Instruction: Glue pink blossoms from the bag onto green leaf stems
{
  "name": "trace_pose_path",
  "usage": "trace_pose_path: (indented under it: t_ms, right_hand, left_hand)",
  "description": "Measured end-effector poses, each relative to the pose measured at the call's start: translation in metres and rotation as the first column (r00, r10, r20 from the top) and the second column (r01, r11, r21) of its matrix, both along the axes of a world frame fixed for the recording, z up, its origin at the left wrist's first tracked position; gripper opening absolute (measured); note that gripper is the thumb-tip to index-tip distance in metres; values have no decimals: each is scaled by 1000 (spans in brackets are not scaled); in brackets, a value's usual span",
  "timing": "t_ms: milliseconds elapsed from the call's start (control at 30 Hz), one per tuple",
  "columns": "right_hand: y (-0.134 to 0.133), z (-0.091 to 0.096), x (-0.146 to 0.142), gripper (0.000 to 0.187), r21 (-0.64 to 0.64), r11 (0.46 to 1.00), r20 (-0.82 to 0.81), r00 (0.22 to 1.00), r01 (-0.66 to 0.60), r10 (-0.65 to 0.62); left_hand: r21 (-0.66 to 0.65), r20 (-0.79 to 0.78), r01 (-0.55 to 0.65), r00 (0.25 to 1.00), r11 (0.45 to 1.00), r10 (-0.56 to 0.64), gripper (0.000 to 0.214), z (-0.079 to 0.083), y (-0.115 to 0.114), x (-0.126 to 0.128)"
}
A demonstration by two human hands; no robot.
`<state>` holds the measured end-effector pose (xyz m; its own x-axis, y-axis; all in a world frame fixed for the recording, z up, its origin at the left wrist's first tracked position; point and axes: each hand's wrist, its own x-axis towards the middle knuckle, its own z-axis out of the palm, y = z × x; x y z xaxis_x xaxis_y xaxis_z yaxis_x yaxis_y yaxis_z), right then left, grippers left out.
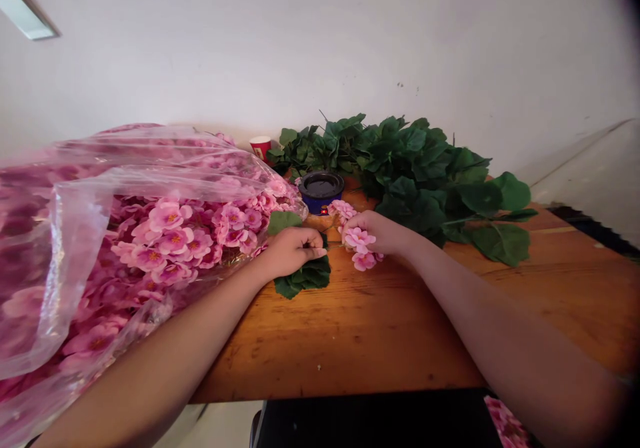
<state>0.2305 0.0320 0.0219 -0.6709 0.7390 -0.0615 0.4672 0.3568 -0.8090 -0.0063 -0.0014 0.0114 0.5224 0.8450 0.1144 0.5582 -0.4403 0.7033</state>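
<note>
My left hand [295,251] is closed on a sprig of green artificial leaves [304,279], which fan out below and behind its fingers. Opposite it, my right hand [373,229] grips a small spray of pink artificial flowers [361,239], with blossoms showing above and below the fingers. A thin stem spans the short gap between both hands, just over the wooden table [350,335]. Right behind the hands sits a round blue pot [316,205] with a black top and dark contents.
A clear plastic bag [63,255] full of pink flowers [170,241] covers the table's left side. Green leaf stems [410,161] are heaped at the back right. A red paper cup [260,147] stands by the wall. More pink flowers [505,421] lie below the table's front edge.
</note>
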Motion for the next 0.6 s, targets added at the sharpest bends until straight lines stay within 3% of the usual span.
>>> trace_pose_path:
  t_ms: [300,367,500,600]
  right_hand:
    - [4,3,-1,2,151,987,37,998,-58,53]
    - [4,3,1,2,104,992,42,997,-66,62]
    - [-2,8,7,4,-135,990,59,997,-40,49]
    - [-8,12,9,5,-193,981,56,998,-25,37]
  left_hand:
    - [-56,113,-6,993,998,13,18,-1,0,-1]
    - [-74,170,-6,985,997,18,19,-1,0,-1]
    - [-62,204,-31,978,998,43,23,1,-1,0]
    - [8,169,-69,983,998,66,23,7,-4,2]
